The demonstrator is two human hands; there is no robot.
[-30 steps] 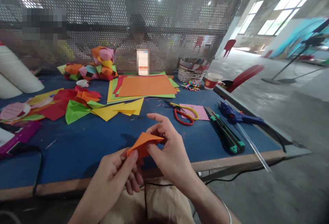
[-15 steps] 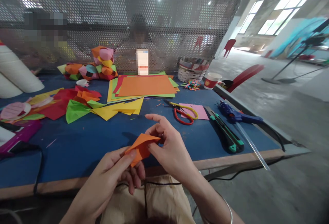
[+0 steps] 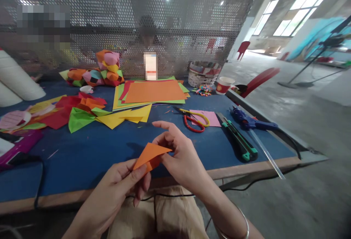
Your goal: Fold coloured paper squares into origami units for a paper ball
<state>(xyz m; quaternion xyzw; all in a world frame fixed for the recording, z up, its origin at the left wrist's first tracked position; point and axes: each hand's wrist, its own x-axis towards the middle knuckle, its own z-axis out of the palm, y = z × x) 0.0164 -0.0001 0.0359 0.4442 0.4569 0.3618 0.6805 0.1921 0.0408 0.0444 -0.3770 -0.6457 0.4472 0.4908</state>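
Observation:
A folded piece of orange paper [image 3: 151, 155] is held over the table's front edge, between both hands. My left hand [image 3: 127, 178] pinches its lower left corner, thumb on top and fingers beneath. At the right corner, my right hand [image 3: 177, 151] grips the paper between thumb and fingers, with the index finger raised. Just beyond lie folded yellow paper pieces [image 3: 123, 116] and a folded green piece [image 3: 79, 119]. Scissors with red and yellow handles [image 3: 196, 119] rest partly on a pink paper square [image 3: 215, 117], to the right of my right hand.
A green and black utility knife [image 3: 238, 136] and a blue glue gun [image 3: 251, 120] lie at the right. Behind are a stack of coloured paper [image 3: 156, 91], a woven basket [image 3: 204, 74] and a paper cup [image 3: 225, 85]. A purple tool [image 3: 22, 147] with a cord sits left.
The orange paper has turned, and its upper flap now lies flatter as a triangle over the lower part. Both hands keep hold of it, and the view has shifted slightly.

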